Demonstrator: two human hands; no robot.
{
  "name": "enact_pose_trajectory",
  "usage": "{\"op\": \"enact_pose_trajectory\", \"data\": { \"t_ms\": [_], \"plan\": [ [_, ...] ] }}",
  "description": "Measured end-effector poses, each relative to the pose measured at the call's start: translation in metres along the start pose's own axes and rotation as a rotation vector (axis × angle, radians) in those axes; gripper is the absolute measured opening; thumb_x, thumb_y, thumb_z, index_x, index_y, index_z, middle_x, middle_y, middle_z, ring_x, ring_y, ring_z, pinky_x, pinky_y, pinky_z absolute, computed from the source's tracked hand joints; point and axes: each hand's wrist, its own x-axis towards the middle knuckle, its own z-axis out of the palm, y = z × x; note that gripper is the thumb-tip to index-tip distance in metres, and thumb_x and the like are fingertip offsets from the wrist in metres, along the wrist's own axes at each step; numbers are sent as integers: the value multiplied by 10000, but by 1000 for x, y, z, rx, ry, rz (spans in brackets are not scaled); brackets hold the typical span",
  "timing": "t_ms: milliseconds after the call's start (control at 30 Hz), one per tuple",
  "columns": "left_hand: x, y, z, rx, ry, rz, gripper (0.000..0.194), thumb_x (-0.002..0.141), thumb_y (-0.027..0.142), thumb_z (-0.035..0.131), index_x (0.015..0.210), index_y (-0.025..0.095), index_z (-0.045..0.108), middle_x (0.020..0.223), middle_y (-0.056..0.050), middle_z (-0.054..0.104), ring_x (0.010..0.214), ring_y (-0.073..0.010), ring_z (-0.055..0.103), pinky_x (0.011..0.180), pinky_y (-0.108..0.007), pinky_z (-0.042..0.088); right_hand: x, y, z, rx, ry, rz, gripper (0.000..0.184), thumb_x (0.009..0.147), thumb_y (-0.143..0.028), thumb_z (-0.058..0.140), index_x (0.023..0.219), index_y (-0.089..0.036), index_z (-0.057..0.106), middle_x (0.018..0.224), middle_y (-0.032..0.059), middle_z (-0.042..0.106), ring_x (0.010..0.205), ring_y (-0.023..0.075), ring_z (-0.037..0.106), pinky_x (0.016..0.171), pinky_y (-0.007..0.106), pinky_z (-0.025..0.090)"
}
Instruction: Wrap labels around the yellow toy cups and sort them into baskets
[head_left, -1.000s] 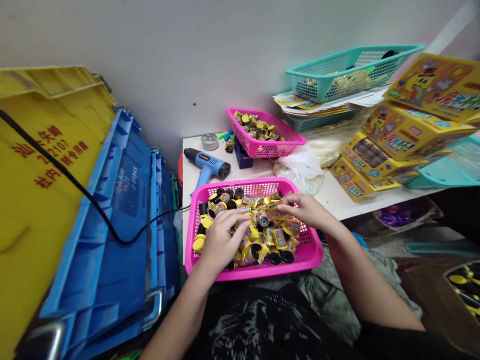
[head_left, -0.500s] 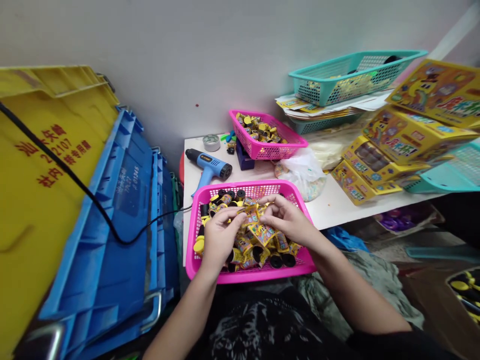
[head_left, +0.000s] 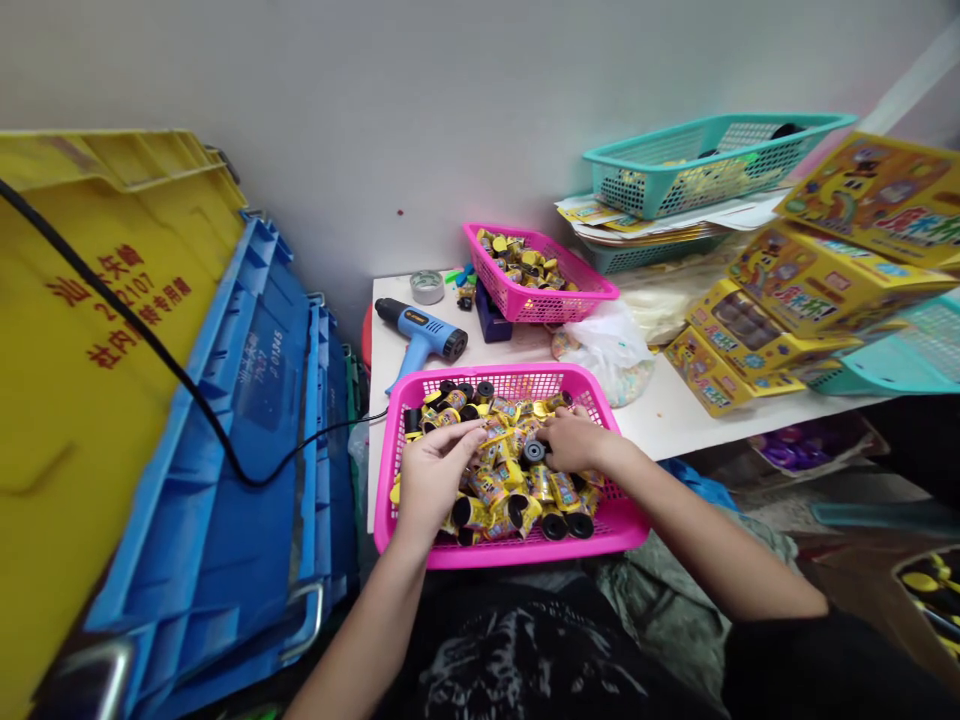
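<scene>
I've got the left hand [head_left: 433, 478] open on yellow tubes [head_left: 504, 487] in the pink basket [head_left: 510, 553]; right hand [head_left: 574, 442] is apart, on a black cap [head_left: 534, 452], grip unclear.

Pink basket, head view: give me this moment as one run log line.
left hand: on yellow-wrapped rolls | right hand: at a black end of a roll | pink basket: on white table

From here I count two pink baskets [head_left: 541, 312] and three teal baskets [head_left: 720, 130] on the tabletop [head_left: 675, 425], four yellow boxes [head_left: 874, 200] at its right end, one plastic bag [head_left: 604, 355], one heat gun [head_left: 420, 330] and one tape roll [head_left: 427, 287] near its back-left corner.
</scene>
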Motion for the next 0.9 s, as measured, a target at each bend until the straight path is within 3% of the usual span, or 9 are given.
{"op": "enact_pose_trajectory", "data": {
  "t_ms": [133, 267, 400, 467, 533, 600, 667, 800, 900],
  "plan": [
    [1, -3, -6, -60, 25, 87, 168, 694, 272, 752, 842, 194, 773, 992, -74, 759, 982, -220, 685, 902, -341, 526, 14, -7, -3, -46, -96, 31, 248, 560, -148, 711, 807, -156, 723, 801, 158, 721, 923, 353, 619, 819, 457, 426],
    [0, -5, -15, -119, 23, 26, 223, 679, 287, 771, 880, 189, 767, 958, -74, 765, 898, -204, 702, 828, -318, 552, 19, -3, -10, 2, -88, 39, 355, 576, -134, 684, 929, -110, 715, 849, 192, 715, 826, 341, 663, 717, 407, 470],
    [-1, -8, -19, -146, 45, -34, 255, 654, 314, 792, 862, 167, 770, 872, -75, 771, 795, -188, 706, 730, -283, 570, 1, 12, -21, 112, 40, 32, 340, 762, -201, 545, 1077, -133, 655, 1042, 163, 677, 920, 272, 649, 782, 360, 477],
    [0, -11, -18, -167, 38, -67, 278, 643, 335, 798, 857, 159, 771, 839, -76, 771, 744, -181, 703, 679, -272, 571, -14, 17, -26, 335, 177, -3, 303, 829, -253, 486, 1088, -153, 607, 1027, 116, 657, 902, 222, 638, 776, 325, 486],
    [0, -13, -15, -173, 16, -91, 288, 638, 351, 798, 854, 161, 773, 815, -71, 771, 689, -168, 696, 636, -257, 564, -28, 14, -31, 748, 359, -77, 274, 824, -336, 537, 1045, -177, 566, 924, 65, 639, 826, 192, 630, 723, 306, 502],
    [0, -14, -11, -164, -8, -102, 281, 637, 355, 799, 847, 170, 775, 816, -66, 772, 671, -160, 692, 630, -250, 561, -38, 4, -32, 1175, 524, -169, 348, 780, -391, 627, 1067, -216, 537, 908, 34, 621, 805, 178, 626, 708, 305, 514],
    [-1, -14, -6, -158, -25, -109, 273, 636, 357, 799, 836, 174, 777, 818, -64, 773, 681, -165, 696, 653, -262, 569, -44, -12, -33, 1390, 595, -230, 422, 763, -403, 673, 1134, -257, 535, 979, 33, 630, 865, 179, 631, 755, 321, 521],
    [-5, -10, -2, -166, -39, -118, 290, 632, 372, 797, 833, 165, 777, 817, -71, 772, 685, -185, 703, 673, -299, 581, -45, -30, -33, 1388, 578, -267, 398, 736, -403, 725, 1087, -248, 621, 1038, 56, 668, 963, 216, 637, 812, 358, 521],
    [-5, -9, -4, -143, -18, -103, 293, 629, 379, 796, 832, 169, 777, 808, -70, 772, 644, -176, 694, 640, -290, 573, -39, -18, -28, 1187, 689, -193, 364, 788, -403, 670, 1105, -230, 626, 1041, 72, 672, 927, 222, 646, 799, 379, 527]
  ]
}}
